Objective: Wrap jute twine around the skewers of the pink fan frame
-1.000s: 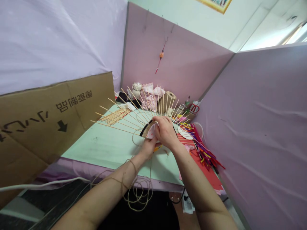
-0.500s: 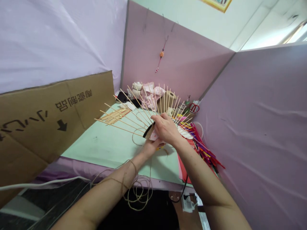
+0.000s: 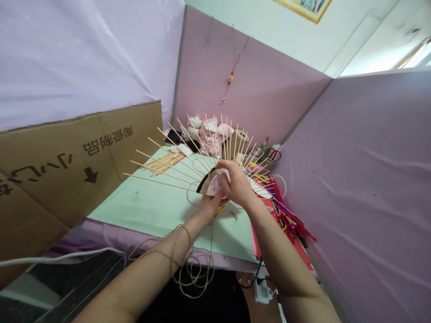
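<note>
Above the table I hold a round, twine-covered basket piece (image 3: 203,185) with a dark edge. Thin wooden sticks (image 3: 175,155) fan out from it, away from me. Pink-and-white patterned cloth (image 3: 213,185) shows on its near side. My left hand (image 3: 213,204) grips it from below, its fingers partly hidden. Over the top edge bends my right hand (image 3: 236,181), fingers curled against the cloth and the stick bases. Loose twine (image 3: 193,272) loops around my left forearm and hangs past the table edge.
A bundle of sticks (image 3: 164,163) lies on the pale green table (image 3: 134,208). Behind are a twine spool (image 3: 241,135), bagged pink cloth (image 3: 210,139) and red-handled scissors (image 3: 274,153). Colourful pipe cleaners (image 3: 291,220) lie right. A cardboard sheet (image 3: 67,179) stands left.
The basket piece has tilted and shifted slightly left, so more of the patterned cloth shows. My right fingers have moved down onto the cloth. The view has shifted a little.
</note>
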A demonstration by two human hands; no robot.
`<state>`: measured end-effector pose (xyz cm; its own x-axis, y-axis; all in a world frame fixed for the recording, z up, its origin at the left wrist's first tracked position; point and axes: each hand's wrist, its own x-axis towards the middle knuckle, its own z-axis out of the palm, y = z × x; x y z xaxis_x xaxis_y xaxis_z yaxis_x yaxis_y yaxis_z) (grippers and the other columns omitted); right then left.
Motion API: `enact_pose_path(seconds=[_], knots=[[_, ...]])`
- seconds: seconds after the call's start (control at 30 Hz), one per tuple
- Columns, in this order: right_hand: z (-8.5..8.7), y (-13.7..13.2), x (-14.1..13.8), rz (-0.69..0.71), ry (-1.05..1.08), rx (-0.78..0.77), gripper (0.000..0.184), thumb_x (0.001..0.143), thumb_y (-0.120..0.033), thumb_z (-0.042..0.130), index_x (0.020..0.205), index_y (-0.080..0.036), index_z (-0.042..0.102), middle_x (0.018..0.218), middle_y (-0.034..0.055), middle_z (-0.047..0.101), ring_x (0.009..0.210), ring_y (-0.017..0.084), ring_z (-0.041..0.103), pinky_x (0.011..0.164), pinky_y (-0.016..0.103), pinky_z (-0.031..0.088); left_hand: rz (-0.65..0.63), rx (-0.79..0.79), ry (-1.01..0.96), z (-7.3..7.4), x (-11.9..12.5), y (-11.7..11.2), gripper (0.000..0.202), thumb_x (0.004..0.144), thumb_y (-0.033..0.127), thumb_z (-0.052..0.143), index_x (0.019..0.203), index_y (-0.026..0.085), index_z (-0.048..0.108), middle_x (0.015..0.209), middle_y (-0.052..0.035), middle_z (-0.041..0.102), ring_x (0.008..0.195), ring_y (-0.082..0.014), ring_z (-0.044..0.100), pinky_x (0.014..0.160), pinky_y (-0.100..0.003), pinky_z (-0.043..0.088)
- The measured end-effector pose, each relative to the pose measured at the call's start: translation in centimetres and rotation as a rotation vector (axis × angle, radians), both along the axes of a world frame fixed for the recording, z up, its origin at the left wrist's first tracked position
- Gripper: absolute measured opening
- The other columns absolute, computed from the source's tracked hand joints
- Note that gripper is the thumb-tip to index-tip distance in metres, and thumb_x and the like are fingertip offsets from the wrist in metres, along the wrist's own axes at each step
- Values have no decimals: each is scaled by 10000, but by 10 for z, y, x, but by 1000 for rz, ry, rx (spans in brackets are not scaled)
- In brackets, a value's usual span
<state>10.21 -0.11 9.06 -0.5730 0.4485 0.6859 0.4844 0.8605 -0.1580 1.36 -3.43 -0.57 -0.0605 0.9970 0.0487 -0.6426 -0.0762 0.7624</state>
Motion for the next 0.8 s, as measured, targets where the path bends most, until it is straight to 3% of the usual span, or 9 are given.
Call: enact_pose_path(seconds=[0.27, 0.4, 0.53, 0.7, 0.8], knots=[[-1, 0, -6, -39, -207, 84, 340, 838, -89, 415, 1130, -165, 572, 1094, 116, 668, 1053, 236, 578, 952, 413, 441, 75, 2, 57, 5, 2, -3, 404, 748, 191, 686, 1147, 161, 628, 1145, -90, 679, 1089, -301, 625, 739, -269, 550], [1, -1, -9, -42, -278, 176, 315, 850, -83, 425, 1116, -157, 578, 1038, 110, 680, 1014, 229, 593, 954, 396, 432, 89, -10, 144, 0, 1, -3, 353, 743, 226, 698, 1082, 136, 656, 999, -81, 706, 976, -283, 660, 702, -269, 542], [0, -4, -11, -77, -366, 196, 317, 854, -81, 429, 1126, -141, 578, 1027, 123, 688, 1013, 248, 598, 950, 418, 436, 140, 3, 240, 1, -2, -5, 371, 721, 218, 719, 1078, 131, 667, 1012, -79, 709, 1031, -282, 638, 780, -285, 535], [-4, -8, -4, -96, -81, 83, 367, 892, -112, 395, 1237, -157, 510, 1169, 132, 654, 1081, 230, 594, 936, 404, 481, 50, -57, 153, 12, -3, -8, 319, 754, 219, 673, 1065, 151, 656, 1054, -103, 709, 1026, -280, 652, 809, -334, 553], [-7, -14, 0, -57, -10, 64, 350, 886, -115, 406, 1207, -178, 530, 1179, 123, 642, 1125, 227, 575, 979, 426, 465, 40, -86, 198, 14, -4, -9, 272, 746, 217, 678, 1012, 159, 665, 1009, -105, 715, 1023, -286, 648, 860, -375, 544]])
